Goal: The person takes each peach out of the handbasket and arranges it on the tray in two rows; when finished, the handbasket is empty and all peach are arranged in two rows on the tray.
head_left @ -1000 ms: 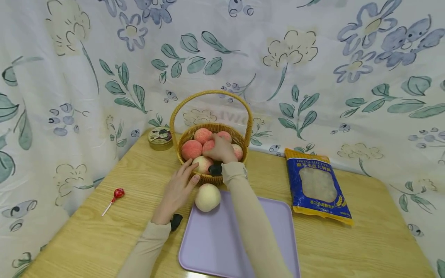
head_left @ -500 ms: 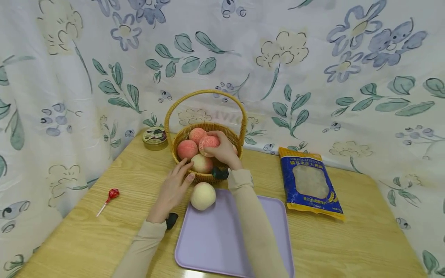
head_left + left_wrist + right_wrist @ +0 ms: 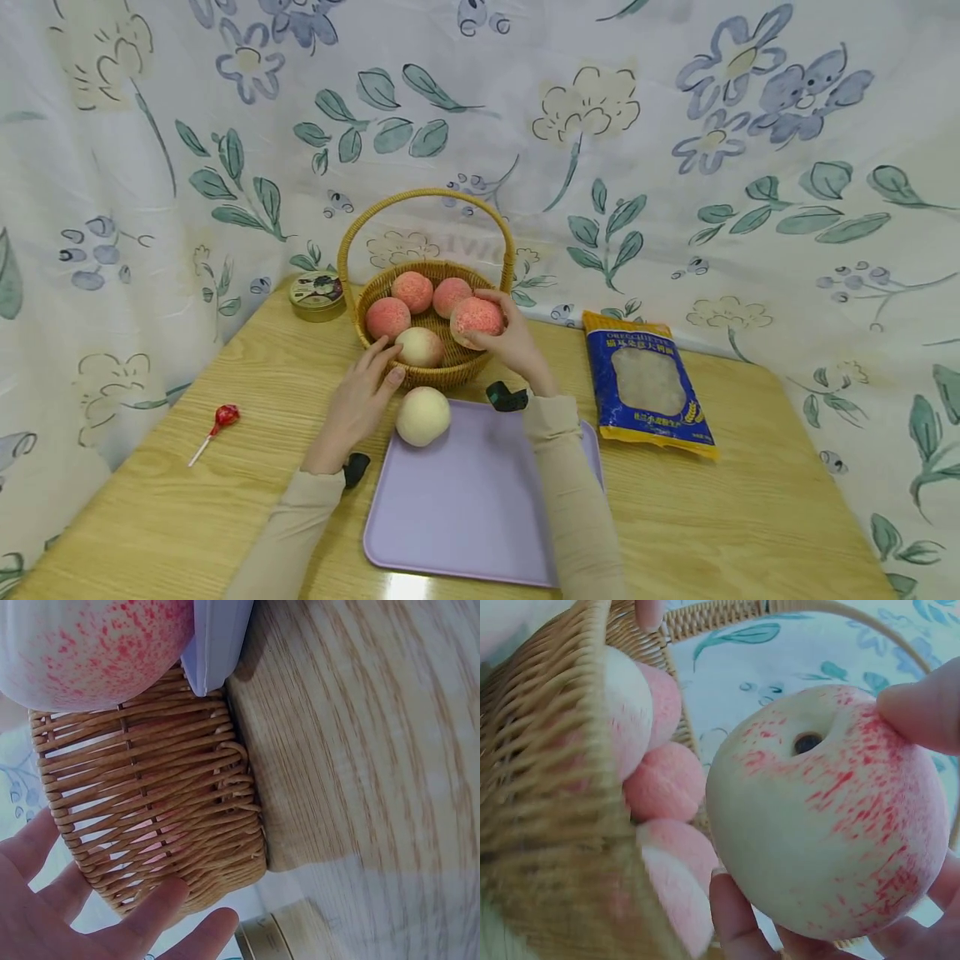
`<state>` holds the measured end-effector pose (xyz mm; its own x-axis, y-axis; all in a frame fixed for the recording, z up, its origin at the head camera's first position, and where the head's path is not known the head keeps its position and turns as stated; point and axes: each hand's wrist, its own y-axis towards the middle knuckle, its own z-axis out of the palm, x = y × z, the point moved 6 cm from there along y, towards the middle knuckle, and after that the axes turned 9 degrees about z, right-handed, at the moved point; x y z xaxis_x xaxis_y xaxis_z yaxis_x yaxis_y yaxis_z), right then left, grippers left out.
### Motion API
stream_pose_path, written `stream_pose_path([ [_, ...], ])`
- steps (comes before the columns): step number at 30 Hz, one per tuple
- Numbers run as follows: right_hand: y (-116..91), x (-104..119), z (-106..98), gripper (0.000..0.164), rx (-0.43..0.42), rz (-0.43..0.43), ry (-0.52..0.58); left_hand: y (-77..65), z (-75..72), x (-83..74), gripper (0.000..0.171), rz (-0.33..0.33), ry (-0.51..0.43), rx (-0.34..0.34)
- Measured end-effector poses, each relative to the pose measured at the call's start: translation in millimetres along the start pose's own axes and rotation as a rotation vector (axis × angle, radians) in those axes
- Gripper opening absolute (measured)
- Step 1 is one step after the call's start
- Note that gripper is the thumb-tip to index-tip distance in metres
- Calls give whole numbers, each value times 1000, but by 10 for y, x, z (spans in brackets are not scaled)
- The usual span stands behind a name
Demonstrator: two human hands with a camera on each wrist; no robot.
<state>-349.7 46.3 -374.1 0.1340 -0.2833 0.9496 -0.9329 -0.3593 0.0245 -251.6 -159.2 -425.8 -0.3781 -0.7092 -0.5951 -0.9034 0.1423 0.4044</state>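
Lollipop (image 3: 227, 415): left of the basket (image 3: 442, 377).
Left hand (image 3: 356, 406): released, fingers spread, at the basket's near-left rim.
Pale peach (image 3: 423, 417): on the tray (image 3: 457, 500), before the basket.
Right hand (image 3: 519, 346): grasping a speckled peach (image 3: 477, 322) over the basket's right side.
Packet (image 3: 649, 383): right of the basket.

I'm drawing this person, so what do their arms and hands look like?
The left sleeve and right sleeve are long and beige, with soft creases. The left hand and right hand are bare, without gloves. Each wrist has a small black gadget near the cuff: left gadget, right gadget.
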Motion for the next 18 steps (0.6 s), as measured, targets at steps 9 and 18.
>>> stream_pose_path([
  [9, -451, -221, -163, 72, 44, -54, -90, 10, -6, 4, 53, -19, 3, 19],
  [18, -701, -459, 110, 64, 119, -104, -247, 3, 11, -7, 56, -16, 2, 25],
])
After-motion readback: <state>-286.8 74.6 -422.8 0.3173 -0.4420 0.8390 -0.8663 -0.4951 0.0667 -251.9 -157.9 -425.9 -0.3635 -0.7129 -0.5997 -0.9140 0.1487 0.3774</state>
